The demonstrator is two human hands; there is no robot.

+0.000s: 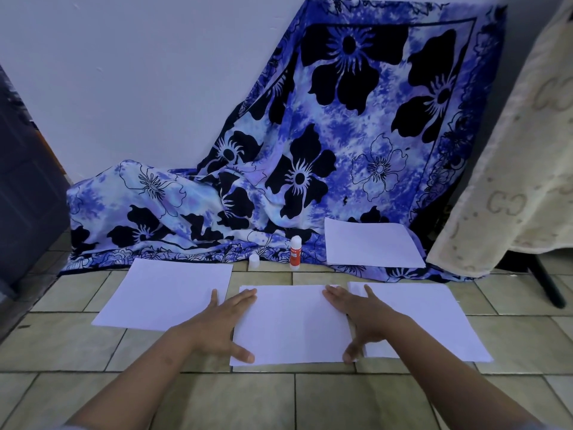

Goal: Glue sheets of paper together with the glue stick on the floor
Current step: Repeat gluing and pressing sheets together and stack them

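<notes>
White middle sheet flat on the tiled floor, left hand at its left edge, right hand at its right. Fingers are straight and pressed together, thumbs splayed onto the near corners. Glue stick stands upright beyond (cap just beside it).

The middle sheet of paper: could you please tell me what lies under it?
Under the middle sheet a thin strip of a lower sheet shows along the near edge, on the tiled floor. The rest of that sheet, and any glue, is covered.
</notes>
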